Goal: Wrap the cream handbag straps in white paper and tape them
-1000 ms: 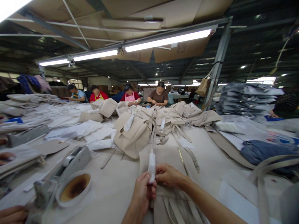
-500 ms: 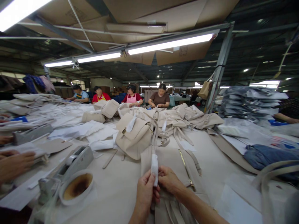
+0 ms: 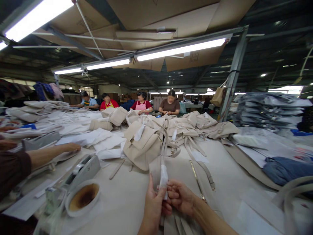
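Observation:
My left hand (image 3: 153,207) and my right hand (image 3: 181,196) meet at the bottom middle of the view. Between their fingers they pinch a beige bag strap (image 3: 163,150) wrapped in white tissue paper (image 3: 163,178). The strap runs up and away to a beige backpack (image 3: 141,148) standing on the table. A flat beige bag (image 3: 181,168) with a gold zipper lies under my hands.
A tape dispenser (image 3: 80,171) and a tape roll (image 3: 83,198) sit at the left. A co-worker's arm (image 3: 46,156) reaches in from the left. More beige bags (image 3: 195,124) pile behind. Several people sit at the far end. Folded grey stacks (image 3: 264,109) stand right.
My hands have slid lower on the wrapped strap and my left fingers have spread. The co-worker's arm has stretched further over the table from the left.

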### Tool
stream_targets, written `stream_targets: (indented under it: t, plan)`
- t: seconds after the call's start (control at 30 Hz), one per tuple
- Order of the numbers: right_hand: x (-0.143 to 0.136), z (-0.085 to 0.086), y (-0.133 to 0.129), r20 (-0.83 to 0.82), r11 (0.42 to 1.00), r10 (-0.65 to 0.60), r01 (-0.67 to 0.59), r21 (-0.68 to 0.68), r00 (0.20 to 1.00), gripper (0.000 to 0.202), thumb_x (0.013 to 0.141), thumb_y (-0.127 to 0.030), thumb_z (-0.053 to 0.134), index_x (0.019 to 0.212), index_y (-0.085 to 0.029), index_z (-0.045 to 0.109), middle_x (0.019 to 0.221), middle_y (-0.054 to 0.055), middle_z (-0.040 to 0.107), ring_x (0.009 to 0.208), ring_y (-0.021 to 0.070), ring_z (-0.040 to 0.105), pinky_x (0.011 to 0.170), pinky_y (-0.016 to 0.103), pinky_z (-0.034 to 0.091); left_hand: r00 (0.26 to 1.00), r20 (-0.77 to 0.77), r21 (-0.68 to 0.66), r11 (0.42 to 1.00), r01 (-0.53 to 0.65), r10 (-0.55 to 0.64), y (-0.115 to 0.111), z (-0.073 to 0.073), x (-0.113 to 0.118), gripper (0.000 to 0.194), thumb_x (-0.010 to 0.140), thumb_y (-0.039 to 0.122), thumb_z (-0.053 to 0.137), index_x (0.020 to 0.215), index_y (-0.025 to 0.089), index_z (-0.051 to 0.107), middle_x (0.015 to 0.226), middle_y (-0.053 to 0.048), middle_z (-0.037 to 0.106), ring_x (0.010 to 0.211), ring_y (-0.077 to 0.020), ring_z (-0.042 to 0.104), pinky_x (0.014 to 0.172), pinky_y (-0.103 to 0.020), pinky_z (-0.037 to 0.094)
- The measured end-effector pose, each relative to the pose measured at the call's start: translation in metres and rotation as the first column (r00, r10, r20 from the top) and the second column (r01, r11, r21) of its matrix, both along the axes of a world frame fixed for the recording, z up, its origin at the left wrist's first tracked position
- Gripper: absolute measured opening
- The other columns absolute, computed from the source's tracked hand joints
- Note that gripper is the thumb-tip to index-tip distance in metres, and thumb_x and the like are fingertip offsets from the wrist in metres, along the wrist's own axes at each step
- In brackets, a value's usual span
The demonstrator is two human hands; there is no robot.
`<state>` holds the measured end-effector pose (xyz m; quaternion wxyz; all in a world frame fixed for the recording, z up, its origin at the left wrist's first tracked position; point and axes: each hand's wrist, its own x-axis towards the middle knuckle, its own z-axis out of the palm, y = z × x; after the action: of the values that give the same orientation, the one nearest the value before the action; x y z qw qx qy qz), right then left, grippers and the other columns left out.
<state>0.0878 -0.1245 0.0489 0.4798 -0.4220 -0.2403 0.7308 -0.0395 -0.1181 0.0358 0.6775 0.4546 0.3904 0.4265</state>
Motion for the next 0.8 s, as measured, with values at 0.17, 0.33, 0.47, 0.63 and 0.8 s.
stream_targets:
  t: [0.17, 0.33, 0.47, 0.63, 0.8]
  plan:
    - [0.003, -0.012, 0.009, -0.212, 0.967, 0.211, -0.172, 0.188, 0.954, 0.033, 0.068, -0.039, 0.065, 0.078, -0.008, 0.066, 0.030, -0.014, 0.026, 0.032, 0.0042, 0.013, 0.037, 0.018, 0.033, 0.969, 0.242, -0.121, 0.989, 0.083, -0.052, 0.001, 0.000, -0.002, 0.110, 0.074, 0.039, 0.074, 0.150, 0.023, -0.003, 0.057, 0.004, 0.062, 0.039, -0.0121, 0.056, 0.035, -0.017, 0.043]
    - [0.002, -0.014, 0.013, -0.324, 0.952, 0.243, -0.160, 0.262, 0.915, 0.043, 0.064, -0.042, 0.079, 0.081, -0.005, 0.066, 0.030, -0.013, 0.029, 0.032, 0.0015, 0.021, 0.032, 0.009, 0.019, 0.875, 0.471, -0.250, 0.936, 0.249, -0.107, 0.003, 0.006, -0.013, 0.100, 0.066, 0.028, 0.083, 0.146, 0.025, 0.023, 0.067, 0.000, 0.066, 0.050, -0.0098, 0.062, 0.046, -0.014, 0.049]
    - [-0.003, -0.010, 0.011, -0.285, 0.988, 0.136, -0.108, 0.111, 0.949, 0.041, 0.070, -0.047, 0.077, 0.076, -0.009, 0.063, 0.034, -0.011, 0.038, 0.035, 0.0036, 0.039, 0.034, 0.010, 0.029, 0.832, 0.532, -0.214, 0.926, 0.311, -0.156, 0.001, 0.009, -0.013, 0.077, 0.064, 0.024, 0.085, 0.130, 0.021, 0.047, 0.069, 0.001, 0.064, 0.050, -0.0071, 0.062, 0.046, -0.011, 0.048]
    - [-0.009, 0.000, 0.005, -0.089, 0.992, -0.127, 0.127, -0.006, 0.988, 0.031, 0.087, -0.044, 0.060, 0.081, -0.013, 0.062, 0.053, -0.003, 0.060, 0.038, 0.0041, 0.046, 0.039, 0.014, 0.040, 0.917, 0.381, -0.174, 0.965, 0.198, -0.119, 0.001, 0.005, -0.007, 0.101, 0.064, 0.034, 0.084, 0.145, 0.022, 0.025, 0.067, 0.001, 0.065, 0.046, -0.0107, 0.061, 0.042, -0.016, 0.048]
    - [0.004, 0.030, -0.019, 0.086, 0.995, -0.073, 0.067, 0.077, 0.994, 0.039, 0.088, -0.049, 0.054, 0.101, -0.013, 0.060, 0.066, 0.000, 0.065, 0.036, 0.0027, 0.048, 0.034, 0.012, 0.028, 0.982, 0.169, -0.099, 0.990, 0.102, -0.084, 0.002, 0.003, 0.000, 0.121, 0.061, 0.057, 0.079, 0.150, 0.022, 0.004, 0.056, 0.002, 0.064, 0.043, -0.0167, 0.061, 0.038, -0.019, 0.042]
